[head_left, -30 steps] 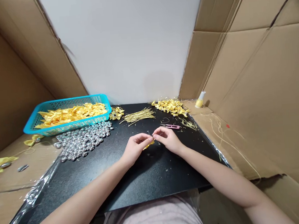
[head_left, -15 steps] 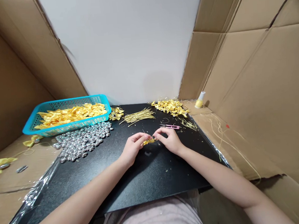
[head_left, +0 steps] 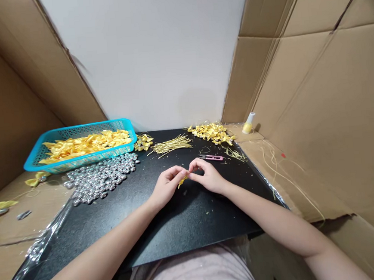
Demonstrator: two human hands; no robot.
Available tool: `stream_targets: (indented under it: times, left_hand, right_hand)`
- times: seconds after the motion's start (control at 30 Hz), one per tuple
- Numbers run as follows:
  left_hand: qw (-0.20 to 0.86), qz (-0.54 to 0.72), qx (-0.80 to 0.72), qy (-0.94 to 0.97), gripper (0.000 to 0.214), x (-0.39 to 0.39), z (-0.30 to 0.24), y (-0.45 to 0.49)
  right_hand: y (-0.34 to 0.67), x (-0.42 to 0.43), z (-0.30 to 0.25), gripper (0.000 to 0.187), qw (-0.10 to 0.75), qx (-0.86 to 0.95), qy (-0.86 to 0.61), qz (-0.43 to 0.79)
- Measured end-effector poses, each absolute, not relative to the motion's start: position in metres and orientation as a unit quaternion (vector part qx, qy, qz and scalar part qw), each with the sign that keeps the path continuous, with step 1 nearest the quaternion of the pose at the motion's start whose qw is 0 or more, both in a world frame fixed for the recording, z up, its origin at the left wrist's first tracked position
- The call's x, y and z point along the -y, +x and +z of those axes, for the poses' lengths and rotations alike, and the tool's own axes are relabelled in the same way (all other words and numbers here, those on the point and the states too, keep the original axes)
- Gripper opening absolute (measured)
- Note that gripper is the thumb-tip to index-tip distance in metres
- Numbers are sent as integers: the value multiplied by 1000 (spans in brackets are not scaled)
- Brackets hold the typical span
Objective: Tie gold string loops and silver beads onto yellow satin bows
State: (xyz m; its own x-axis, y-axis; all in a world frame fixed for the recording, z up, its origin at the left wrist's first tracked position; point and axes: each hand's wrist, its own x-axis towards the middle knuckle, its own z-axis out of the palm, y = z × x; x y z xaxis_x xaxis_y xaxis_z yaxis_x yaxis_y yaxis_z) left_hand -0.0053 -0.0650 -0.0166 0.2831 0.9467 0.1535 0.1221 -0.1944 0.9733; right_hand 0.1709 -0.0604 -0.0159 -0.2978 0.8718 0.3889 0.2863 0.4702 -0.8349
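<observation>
My left hand (head_left: pixel 166 185) and my right hand (head_left: pixel 207 176) meet fingertip to fingertip over the middle of the black mat (head_left: pixel 167 221). Both pinch a small yellow ribbon bow (head_left: pixel 182 180) between them, and most of the bow is hidden by the fingers. Pink thread snips (head_left: pixel 211 157) lie just beyond my right hand. A bundle of gold wire ties (head_left: pixel 172 145) lies farther back in the centre.
A teal basket (head_left: pixel 77 148) of yellow bows stands at the back left, with a heap of silver metal clips (head_left: pixel 99 176) in front of it. A pile of yellow bows (head_left: pixel 211 133) and a small glue bottle (head_left: pixel 248 124) sit at the back right. Cardboard walls (head_left: pixel 326 103) close in both sides.
The hands stay together on the bow, with small finger shifts turning it. The view has tilted slightly, so everything sits a little lower and to the left.
</observation>
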Motion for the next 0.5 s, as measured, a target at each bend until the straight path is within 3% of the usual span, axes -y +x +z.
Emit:
stream_targets:
  times: [0.23, 0.5]
  left_hand:
    - [510, 445, -426, 600, 36, 63, -18, -4]
    - [516, 475, -431, 568, 33, 62, -19, -3]
  right_hand:
    - [174, 55, -18, 14, 434, 719, -409, 358]
    - [167, 59, -20, 14, 535, 642, -424, 349]
